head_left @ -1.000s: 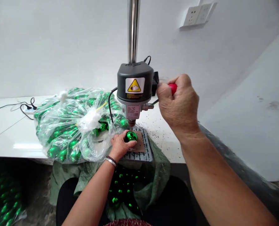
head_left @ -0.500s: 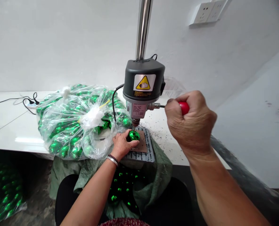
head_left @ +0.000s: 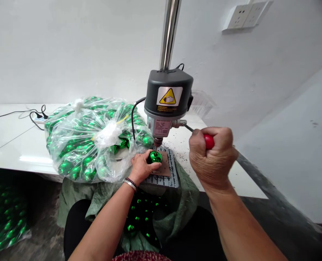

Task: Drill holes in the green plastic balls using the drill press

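Observation:
My left hand (head_left: pixel 143 164) grips a shiny green ball (head_left: pixel 156 157) between thumb and fingers, on a brown board (head_left: pixel 165 167) over the drill press's grey base (head_left: pixel 173 177). Directly above the ball is the drill press (head_left: pixel 166 98), its bit at the ball's top; whether it has gone in I cannot tell. My right hand (head_left: pixel 214 156) is wrapped round the red knob (head_left: pixel 209 141) of the drill press lever, whose rod slopes down toward me.
Clear plastic bags (head_left: pixel 76 145) full of green balls lie left of the drill. More balls rest in green cloth (head_left: pixel 186 203) on my lap, and another bag (head_left: pixel 5 217) is at lower left. Dark shavings litter the white table (head_left: pixel 11 145). A power strip (head_left: pixel 40 117) stands behind.
My right hand has pulled the red knob downward, and the lever has gone from near level to sloping. My left hand still holds the ball in place. The view has shifted slightly.

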Demonstrator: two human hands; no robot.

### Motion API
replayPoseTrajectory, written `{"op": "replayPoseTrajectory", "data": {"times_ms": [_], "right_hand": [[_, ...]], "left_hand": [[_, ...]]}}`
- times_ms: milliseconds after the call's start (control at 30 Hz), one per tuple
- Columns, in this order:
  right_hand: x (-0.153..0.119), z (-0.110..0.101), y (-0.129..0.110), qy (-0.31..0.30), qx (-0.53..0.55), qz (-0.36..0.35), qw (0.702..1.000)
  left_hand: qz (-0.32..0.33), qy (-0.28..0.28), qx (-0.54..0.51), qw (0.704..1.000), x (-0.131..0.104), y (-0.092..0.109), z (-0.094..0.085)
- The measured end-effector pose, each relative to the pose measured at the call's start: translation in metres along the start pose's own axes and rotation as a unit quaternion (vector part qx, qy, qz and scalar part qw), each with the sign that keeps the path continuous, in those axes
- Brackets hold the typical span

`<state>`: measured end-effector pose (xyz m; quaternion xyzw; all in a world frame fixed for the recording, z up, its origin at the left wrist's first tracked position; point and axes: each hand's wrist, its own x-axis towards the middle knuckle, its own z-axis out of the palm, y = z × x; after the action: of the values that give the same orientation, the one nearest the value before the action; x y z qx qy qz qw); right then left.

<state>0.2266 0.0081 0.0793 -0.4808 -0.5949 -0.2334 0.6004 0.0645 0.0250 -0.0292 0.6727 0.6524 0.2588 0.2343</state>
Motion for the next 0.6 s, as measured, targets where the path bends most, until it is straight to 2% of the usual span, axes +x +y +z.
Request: {"op": "replayPoseTrajectory", "data": {"times_ms": [500,600], "right_hand": [[-0.039,0.005,0.006,0.014,0.034,-0.001,0.999],[-0.030,0.006,0.004,0.021,0.035,0.013,0.999]], "left_hand": [[0.001,0.007,-0.013,1.000,0.000,-0.001,0.001],[0.006,0.009,-0.012,1.000,0.000,-0.002,0.002]]}}
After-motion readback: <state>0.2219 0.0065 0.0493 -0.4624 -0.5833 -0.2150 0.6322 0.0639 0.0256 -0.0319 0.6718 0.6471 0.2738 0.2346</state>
